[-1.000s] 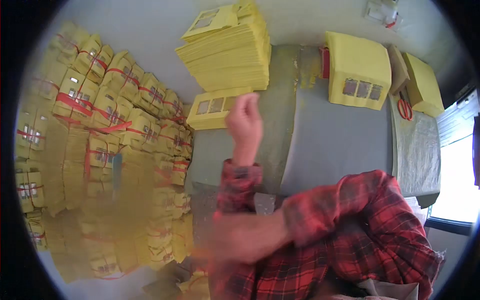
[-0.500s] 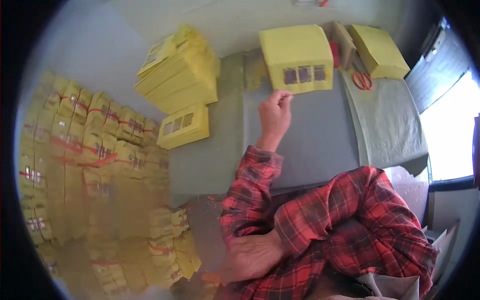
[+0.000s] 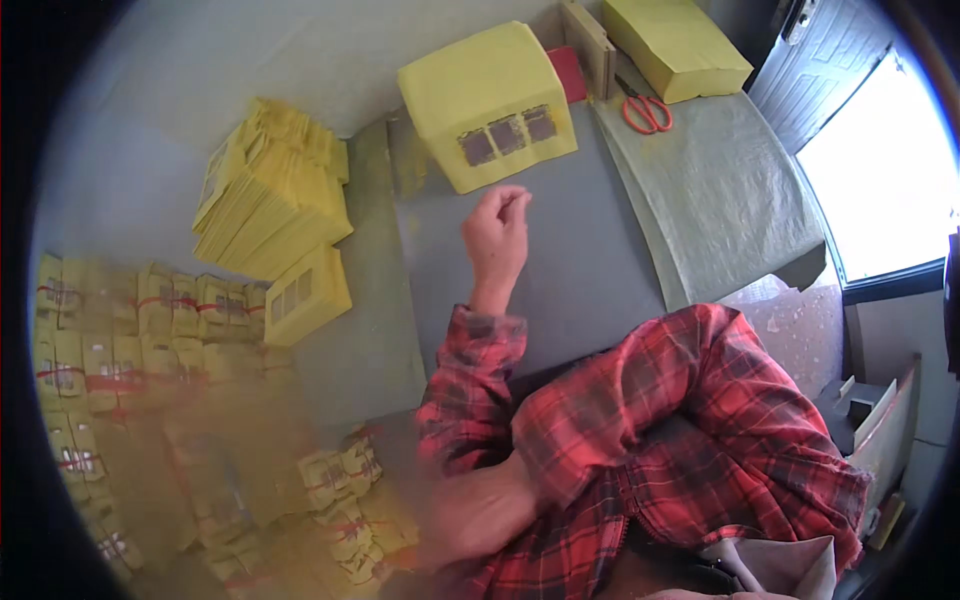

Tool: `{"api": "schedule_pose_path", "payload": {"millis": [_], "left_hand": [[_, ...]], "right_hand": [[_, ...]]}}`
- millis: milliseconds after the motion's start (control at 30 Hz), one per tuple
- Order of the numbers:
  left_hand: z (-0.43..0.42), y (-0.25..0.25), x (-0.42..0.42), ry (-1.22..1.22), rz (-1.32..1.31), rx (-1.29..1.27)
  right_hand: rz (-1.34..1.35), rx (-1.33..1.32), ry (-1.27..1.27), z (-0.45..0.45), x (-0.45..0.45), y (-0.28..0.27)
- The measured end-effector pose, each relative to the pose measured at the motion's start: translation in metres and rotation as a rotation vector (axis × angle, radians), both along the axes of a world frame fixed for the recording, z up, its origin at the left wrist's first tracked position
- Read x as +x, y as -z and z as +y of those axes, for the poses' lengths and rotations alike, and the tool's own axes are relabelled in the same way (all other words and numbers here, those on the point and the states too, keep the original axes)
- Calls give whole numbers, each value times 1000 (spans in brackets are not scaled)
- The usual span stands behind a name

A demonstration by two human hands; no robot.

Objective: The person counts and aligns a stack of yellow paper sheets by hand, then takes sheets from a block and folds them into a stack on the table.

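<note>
My left hand [image 3: 497,235] is raised over the grey table [image 3: 560,260], fingers curled closed, and I see nothing in them. Just beyond it stands a thick stack of yellow paper [image 3: 485,85] with three dark purple squares on its front face. A small gap shows between fingers and stack. My right hand [image 3: 480,510] crosses below my left forearm, low at the left of my body. Motion blurs it, so its fingers and anything in them cannot be made out. Yellow tied bundles [image 3: 350,540] lie near it, partly smeared.
A tall, fanned pile of yellow paper [image 3: 275,200] and a smaller yellow block [image 3: 310,295] stand at the left. Red-handled scissors [image 3: 646,114] lie by a wooden board [image 3: 590,45] and another yellow stack [image 3: 680,45]. Red-strapped bundles [image 3: 165,300] fill the far left.
The view has turned, so the table and stacks appear farther left. My left hand remains closed near the yellow stack. My right hand has become more blurred at the lower left.
</note>
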State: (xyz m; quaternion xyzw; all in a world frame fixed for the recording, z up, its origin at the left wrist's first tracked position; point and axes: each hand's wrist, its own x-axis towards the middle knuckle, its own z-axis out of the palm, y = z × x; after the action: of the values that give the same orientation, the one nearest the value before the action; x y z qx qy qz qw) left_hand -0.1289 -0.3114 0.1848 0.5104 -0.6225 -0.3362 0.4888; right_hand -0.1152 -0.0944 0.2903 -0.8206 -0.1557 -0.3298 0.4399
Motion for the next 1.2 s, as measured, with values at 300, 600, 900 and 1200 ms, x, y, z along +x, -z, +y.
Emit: {"api": "schedule_pose_path", "payload": {"millis": [300, 600, 900, 1200], "left_hand": [[-4, 12, 64, -131, 200, 207], [-12, 54, 79, -72, 37, 152], [8, 38, 70, -48, -133, -75], [23, 26, 61, -55, -205, -408]], "right_hand": [[521, -143, 1008, -141, -152, 64], [714, -677, 1539, -281, -171, 54], [474, -820, 1606, -340, -183, 86], [1113, -153, 1054, -209, -191, 89]]}}
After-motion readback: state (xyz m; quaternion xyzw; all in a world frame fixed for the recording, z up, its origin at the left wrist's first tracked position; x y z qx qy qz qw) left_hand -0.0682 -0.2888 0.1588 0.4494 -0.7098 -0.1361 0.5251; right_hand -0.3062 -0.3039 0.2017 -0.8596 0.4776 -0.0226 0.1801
